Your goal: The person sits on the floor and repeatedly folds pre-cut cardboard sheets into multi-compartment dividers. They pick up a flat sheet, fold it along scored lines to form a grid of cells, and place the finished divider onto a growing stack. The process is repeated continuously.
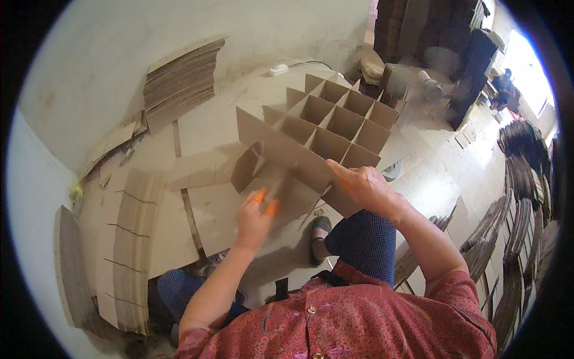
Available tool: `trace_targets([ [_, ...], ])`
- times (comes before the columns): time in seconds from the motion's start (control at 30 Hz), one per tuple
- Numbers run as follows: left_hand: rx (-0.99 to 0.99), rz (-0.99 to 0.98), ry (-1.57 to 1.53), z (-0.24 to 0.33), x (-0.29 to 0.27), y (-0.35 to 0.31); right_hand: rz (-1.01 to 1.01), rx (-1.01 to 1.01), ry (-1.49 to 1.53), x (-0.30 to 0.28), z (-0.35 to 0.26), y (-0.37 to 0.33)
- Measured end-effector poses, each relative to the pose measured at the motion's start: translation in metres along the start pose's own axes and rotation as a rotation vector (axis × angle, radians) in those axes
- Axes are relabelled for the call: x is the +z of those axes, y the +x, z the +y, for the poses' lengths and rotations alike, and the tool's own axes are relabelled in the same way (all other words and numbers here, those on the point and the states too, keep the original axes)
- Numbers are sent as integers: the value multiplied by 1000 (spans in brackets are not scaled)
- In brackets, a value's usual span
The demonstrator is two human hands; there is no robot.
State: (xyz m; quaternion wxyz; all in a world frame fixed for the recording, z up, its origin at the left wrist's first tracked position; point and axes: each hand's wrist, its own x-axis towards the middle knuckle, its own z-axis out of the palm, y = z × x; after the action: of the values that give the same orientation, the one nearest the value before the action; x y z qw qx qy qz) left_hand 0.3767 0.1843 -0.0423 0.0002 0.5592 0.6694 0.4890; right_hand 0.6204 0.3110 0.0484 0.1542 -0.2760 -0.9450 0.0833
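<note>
A brown cardboard divider grid (345, 124) with several square cells stands tilted in front of me. Its long near strip (269, 139) runs from upper left down toward my right hand (366, 188). That hand grips the strip's right end, with the fingers partly hidden behind the board. My left hand (256, 216) is below the strip, close to its near face, with orange covers on the fingers. Motion smears those fingers, so whether they hold anything does not show. A loose-looking cardboard flap (244, 169) juts out just beyond the left hand.
Slotted cardboard strips (133, 251) lie stacked at the left, and another cardboard stack (181, 84) leans on the back wall. More strips (520, 179) line the right side. A white power strip (278, 70) lies near the wall. Another person (503, 88) is far off at the right.
</note>
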Motion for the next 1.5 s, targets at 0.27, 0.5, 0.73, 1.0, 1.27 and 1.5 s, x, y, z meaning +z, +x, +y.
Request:
trace_targets([
  [0.27, -153, -154, -27, -14, -3, 11, -71, 0, -96, -7, -17, 4],
  [0.5, -135, 351, -214, -47, -8, 18, -54, 10, -54, -7, -17, -1],
  [0.73, -240, 87, -91, -69, 1, 29, 76, -12, -21, 33, -26, 9],
  [1.0, -297, 148, 121, -40, -66, -10, 177, -216, 2, 33, -57, 25],
  [1.27, -400, 351, -110, -85, -63, -37, -47, -278, 120, 12, -83, 29],
  [1.5, -291, 304, -108, -63, -56, -38, -113, -261, 20, 28, -80, 24],
])
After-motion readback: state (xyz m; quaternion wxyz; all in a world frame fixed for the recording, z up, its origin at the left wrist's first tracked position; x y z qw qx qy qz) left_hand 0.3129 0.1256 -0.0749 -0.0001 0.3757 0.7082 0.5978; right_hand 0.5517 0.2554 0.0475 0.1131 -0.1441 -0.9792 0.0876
